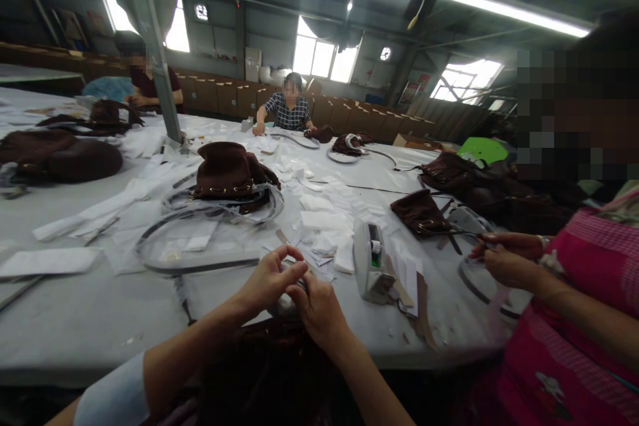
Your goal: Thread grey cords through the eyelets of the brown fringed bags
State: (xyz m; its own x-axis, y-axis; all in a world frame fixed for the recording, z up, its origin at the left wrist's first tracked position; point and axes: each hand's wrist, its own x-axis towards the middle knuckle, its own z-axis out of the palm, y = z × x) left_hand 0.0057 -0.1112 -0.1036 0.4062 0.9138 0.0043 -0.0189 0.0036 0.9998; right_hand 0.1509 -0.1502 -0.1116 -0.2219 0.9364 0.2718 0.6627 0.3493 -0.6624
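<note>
White scraps (pixel 322 221), dispenser (pixel 366 266) near fingers (pixel 293 273)

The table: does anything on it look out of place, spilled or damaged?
Loose white scraps are strewn over the middle of the table, overlapping at different angles; untidy, though perhaps ordinary waste. No spill or damage stands out. The dark brown piece at the near edge is too shadowed to judge.

Leftward along the table's near edge (pixel 84 346) I have room; ahead-left the looped strap (pixel 210 267) bars me, and rightward the grey dispenser (pixel 368 273) stands near my right hand (pixel 319 313).
</note>
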